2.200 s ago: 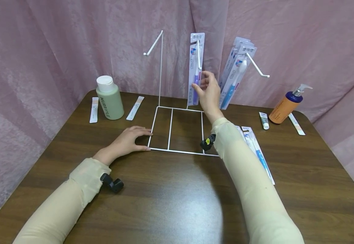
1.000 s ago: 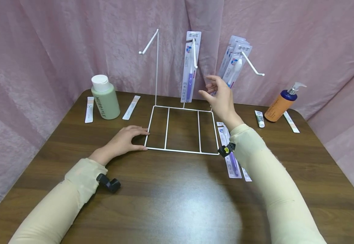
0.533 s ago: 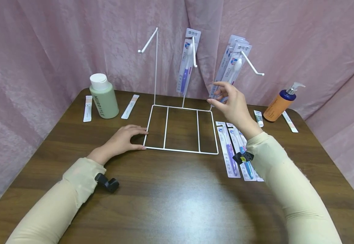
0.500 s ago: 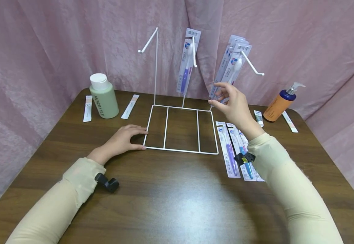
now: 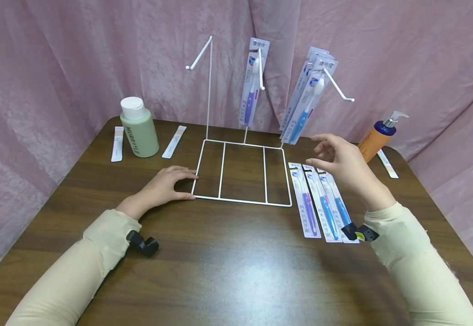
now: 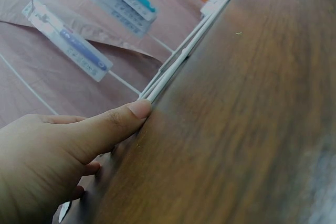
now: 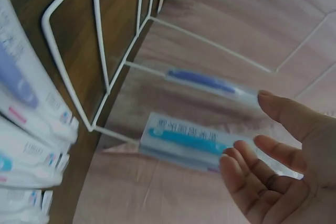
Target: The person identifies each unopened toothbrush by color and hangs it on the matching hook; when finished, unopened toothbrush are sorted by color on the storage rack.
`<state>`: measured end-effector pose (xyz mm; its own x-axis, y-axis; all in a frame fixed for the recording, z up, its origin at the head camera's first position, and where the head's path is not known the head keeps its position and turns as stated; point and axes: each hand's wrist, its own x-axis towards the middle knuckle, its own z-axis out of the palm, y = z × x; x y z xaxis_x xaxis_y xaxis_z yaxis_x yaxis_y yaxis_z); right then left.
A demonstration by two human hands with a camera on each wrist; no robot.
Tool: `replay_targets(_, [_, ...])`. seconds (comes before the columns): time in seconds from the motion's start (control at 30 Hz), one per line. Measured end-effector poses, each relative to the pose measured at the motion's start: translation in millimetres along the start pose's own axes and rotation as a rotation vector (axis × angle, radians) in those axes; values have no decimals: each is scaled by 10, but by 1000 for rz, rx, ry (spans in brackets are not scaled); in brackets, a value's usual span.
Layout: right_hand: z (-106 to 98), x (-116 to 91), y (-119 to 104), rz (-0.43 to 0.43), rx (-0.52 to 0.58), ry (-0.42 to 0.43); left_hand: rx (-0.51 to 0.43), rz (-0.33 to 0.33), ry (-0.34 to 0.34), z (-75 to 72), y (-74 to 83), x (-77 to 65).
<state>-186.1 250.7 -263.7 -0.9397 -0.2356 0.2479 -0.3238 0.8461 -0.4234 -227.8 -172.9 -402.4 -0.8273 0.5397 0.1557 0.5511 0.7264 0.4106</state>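
Observation:
A white wire display rack (image 5: 242, 201) stands on the table with three hooks. My left hand (image 5: 160, 186) rests at its front left corner, thumb and fingertips touching the wire with the fingers spread; the left wrist view shows the thumb tip on the frame. On the middle hook hangs a packaged purple toothbrush (image 5: 250, 99). Several packs, a blue toothbrush (image 5: 301, 120) in front, hang from the right hook. My right hand (image 5: 344, 165) is in the air right of the rack, fingers loosely bent and holding nothing. Below it lie packaged toothbrushes, one purple (image 5: 307, 206) and two blue (image 5: 323, 203).
A green bottle (image 5: 141, 136) stands back left between two slim sachets (image 5: 117, 144) (image 5: 174, 141). An orange pump bottle (image 5: 372, 141) stands at the back right beside another sachet (image 5: 388, 164). Pink curtain (image 5: 159, 54) hangs behind the table. The left hook (image 5: 199, 54) bears no pack.
My right hand has let go of the purple toothbrush pack, now hanging freely on the middle hook, and has moved right and down towards the packs on the table. My left hand stays at the rack.

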Motion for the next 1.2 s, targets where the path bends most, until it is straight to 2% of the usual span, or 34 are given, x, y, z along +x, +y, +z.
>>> replay_targets(0.27, [-53,-251,291,20,-64,-92,3,-3,-4,-4,-5,-1])
replay_targets(0.5, [35,-453,616,122,-84,-179,-2,0,-10,-2,1,6])
replay_targets(0.77, [193,-567,947,213,-110,-254,1,-2,-14,8,2,4])
replay_targets(0.93, [252,-604,1049,255,-109,-289,-4,-5,-15,6,3,3])
replay_targets(1.2, [342,-594,1093,319,-104,-353,5,5,-1,0,-2,4])
